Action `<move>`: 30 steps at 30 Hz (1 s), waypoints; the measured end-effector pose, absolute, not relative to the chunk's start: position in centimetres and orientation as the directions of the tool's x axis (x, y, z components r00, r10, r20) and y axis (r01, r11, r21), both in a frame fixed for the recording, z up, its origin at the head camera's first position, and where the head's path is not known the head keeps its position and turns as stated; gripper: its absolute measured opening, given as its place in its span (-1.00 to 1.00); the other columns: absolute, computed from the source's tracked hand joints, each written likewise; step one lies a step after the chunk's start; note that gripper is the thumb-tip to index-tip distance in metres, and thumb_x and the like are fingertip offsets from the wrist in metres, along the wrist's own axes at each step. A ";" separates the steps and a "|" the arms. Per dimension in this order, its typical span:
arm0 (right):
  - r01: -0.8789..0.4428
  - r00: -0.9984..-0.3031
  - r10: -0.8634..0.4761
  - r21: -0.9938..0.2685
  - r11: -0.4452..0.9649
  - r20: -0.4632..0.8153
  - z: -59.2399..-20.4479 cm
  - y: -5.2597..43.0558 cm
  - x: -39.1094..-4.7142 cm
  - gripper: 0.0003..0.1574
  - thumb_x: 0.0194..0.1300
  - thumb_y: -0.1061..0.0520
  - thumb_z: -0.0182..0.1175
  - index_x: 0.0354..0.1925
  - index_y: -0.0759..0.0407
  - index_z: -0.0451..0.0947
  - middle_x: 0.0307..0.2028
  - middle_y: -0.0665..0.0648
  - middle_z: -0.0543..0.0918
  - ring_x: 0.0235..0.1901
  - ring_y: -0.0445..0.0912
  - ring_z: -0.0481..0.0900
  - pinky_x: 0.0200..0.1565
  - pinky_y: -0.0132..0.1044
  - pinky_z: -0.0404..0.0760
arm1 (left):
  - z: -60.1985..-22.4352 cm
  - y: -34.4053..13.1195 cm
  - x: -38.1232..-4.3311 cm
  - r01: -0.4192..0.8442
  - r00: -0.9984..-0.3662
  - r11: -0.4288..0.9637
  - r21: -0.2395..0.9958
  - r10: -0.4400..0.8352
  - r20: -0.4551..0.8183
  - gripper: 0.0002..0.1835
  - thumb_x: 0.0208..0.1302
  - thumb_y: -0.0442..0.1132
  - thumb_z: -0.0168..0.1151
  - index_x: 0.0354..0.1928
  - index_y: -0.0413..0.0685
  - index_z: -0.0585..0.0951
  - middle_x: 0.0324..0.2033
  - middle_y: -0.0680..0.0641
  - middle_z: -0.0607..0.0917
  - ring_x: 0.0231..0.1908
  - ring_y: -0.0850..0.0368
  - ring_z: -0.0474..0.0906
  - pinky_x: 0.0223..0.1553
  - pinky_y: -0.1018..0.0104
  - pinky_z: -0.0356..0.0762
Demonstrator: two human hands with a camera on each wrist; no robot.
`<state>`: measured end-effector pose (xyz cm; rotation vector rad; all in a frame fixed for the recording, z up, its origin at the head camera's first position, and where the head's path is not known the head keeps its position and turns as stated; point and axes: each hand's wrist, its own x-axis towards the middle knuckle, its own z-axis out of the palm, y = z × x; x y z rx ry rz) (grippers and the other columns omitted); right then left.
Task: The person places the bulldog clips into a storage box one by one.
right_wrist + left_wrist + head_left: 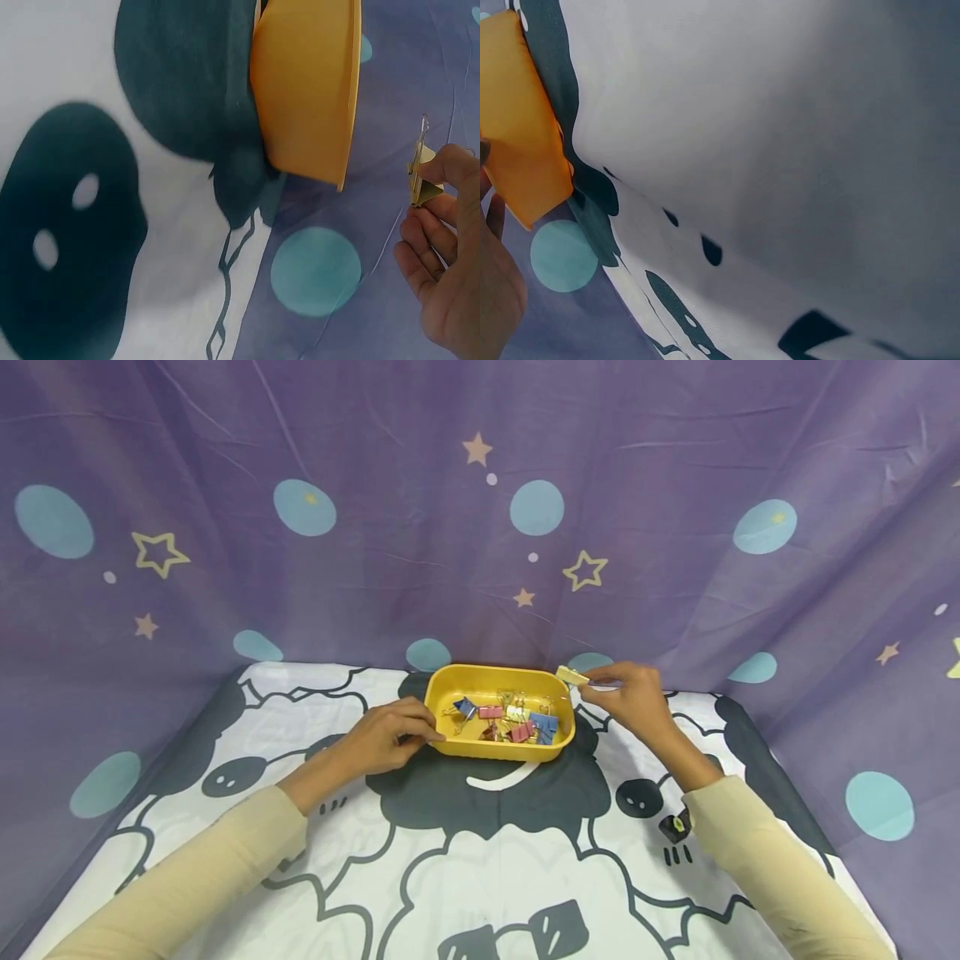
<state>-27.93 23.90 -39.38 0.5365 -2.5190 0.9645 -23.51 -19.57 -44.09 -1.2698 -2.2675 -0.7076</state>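
A yellow plastic tray [495, 749] stands on the cloth, with several binder clips in it, among them a blue clip [543, 727], a pink clip [491, 712] and a white one [516, 713]. My left hand [390, 733] grips the tray's left front corner, fingers curled at its rim; the left wrist view catches only part of this hand [499, 289] beside the tray wall. Above the tray's right end, my right hand [628, 697] pinches a pale yellow binder clip [572, 676] between thumb and fingers. The right wrist view shows that clip [424, 176] apart from the tray.
Beneath everything lies a white cloth [450, 893] printed with dark sheep shapes. A purple curtain [390, 568] with stars and blue dots hangs close behind the tray and along both sides.
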 end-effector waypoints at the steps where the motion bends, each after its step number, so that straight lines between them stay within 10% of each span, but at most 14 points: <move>1: -0.481 -0.851 -0.217 -0.543 0.689 0.478 -39.3 23.6 -27.9 -0.73 0.29 0.13 0.60 -0.06 0.20 0.95 -0.12 0.26 0.94 -0.05 0.27 0.89 -0.01 0.25 0.82 | -44.1 -19.6 -23.5 0.871 -0.474 0.444 0.213 0.641 0.604 -0.67 0.18 -0.58 0.55 -0.19 0.01 0.96 -0.18 0.04 0.86 -0.08 0.09 0.74 -0.07 0.14 0.79; 30: -0.571 -0.815 -0.361 -0.523 0.633 0.452 -39.7 16.8 -27.7 -0.67 0.29 0.07 0.61 -0.09 0.29 0.93 -0.14 0.32 0.92 -0.07 0.24 0.87 -0.02 0.20 0.84 | -44.3 -19.2 -23.4 0.884 -0.382 0.468 0.012 0.706 0.596 -0.66 0.23 -0.50 0.56 -0.09 0.11 0.92 -0.17 0.05 0.86 -0.10 0.07 0.71 -0.16 0.21 0.79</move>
